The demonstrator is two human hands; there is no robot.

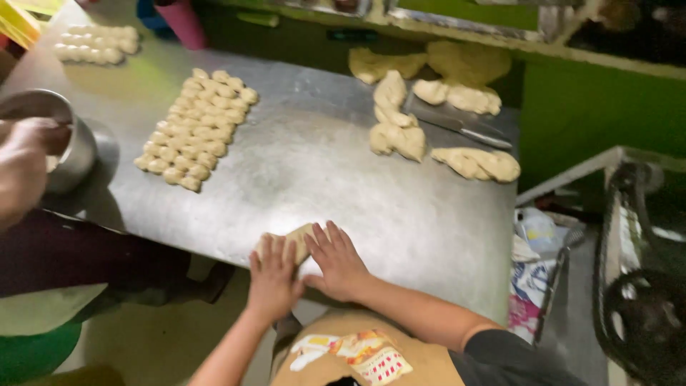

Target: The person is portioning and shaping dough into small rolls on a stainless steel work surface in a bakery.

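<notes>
We pressed soft, pliable dough (299,239) at six o'clock on the table (314,164), left hand (273,280) and right hand (339,263) flat, fingers spread wide over its ends.

- Down at the right, beside the steel table's (429,236) edge, a crumpled plastic bag (530,286) hangs low: white, with blue and pink-red print.
- Just above it, a pale bluish-white bag (537,230), bunched and soft.
- Top left corner, a yellow packet (18,21), only its slanted edge showing.
- No screens, no signs in sight.
</notes>
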